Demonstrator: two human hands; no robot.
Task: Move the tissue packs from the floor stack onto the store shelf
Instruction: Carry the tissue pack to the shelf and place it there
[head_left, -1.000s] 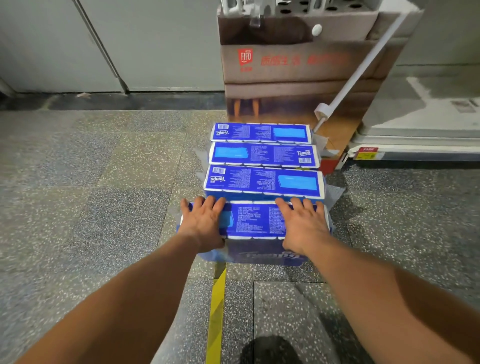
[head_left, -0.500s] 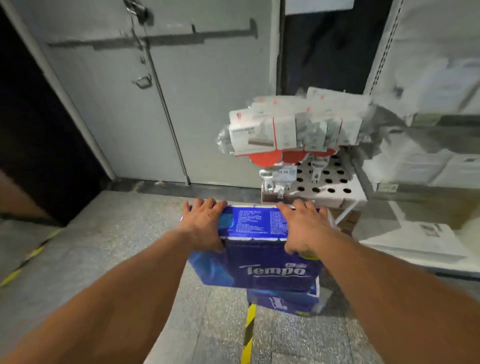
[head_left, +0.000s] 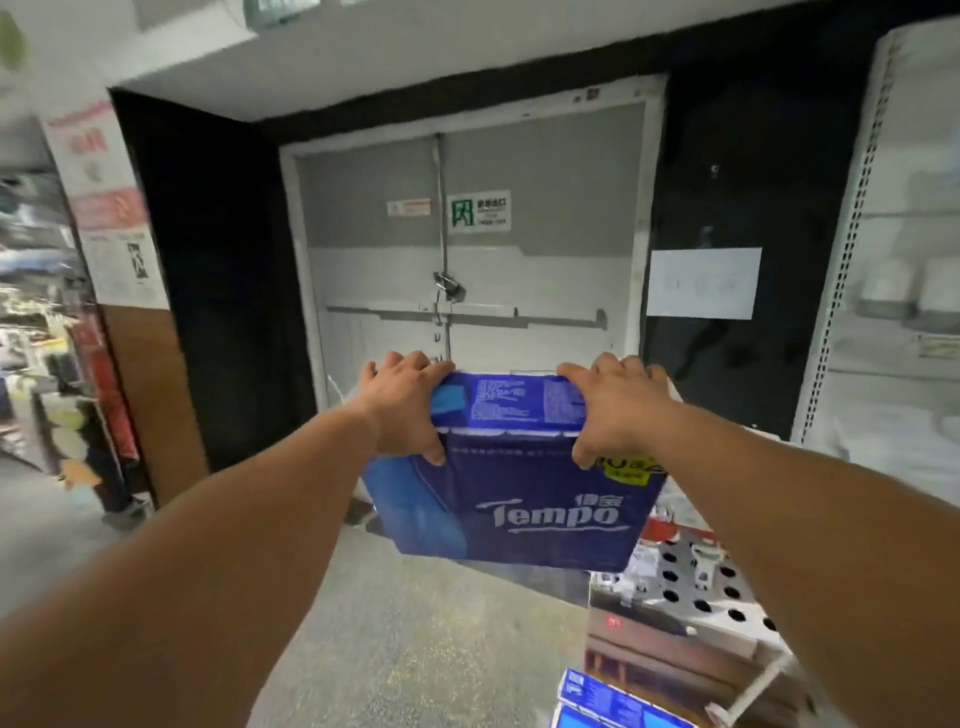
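A blue Tempo tissue pack (head_left: 524, 499) hangs in the air in front of me, held by its top corners. My left hand (head_left: 405, 405) grips the top left corner and my right hand (head_left: 613, 410) grips the top right one. Far below, at the bottom right edge of the view, the tops of the remaining blue packs in the floor stack (head_left: 608, 701) show. A white store shelf (head_left: 893, 322) with pale, blurred goods stands at the right.
Straight ahead is a grey double exit door (head_left: 467, 270) with a push bar and a padlock. A cardboard display stand (head_left: 685, 618) with a perforated top sits at the lower right, beside the stack. A brown pillar and a blurred aisle lie to the left.
Both hands have lifted the pack from the floor stack up to chest height. My view has swung up from the floor to the door.
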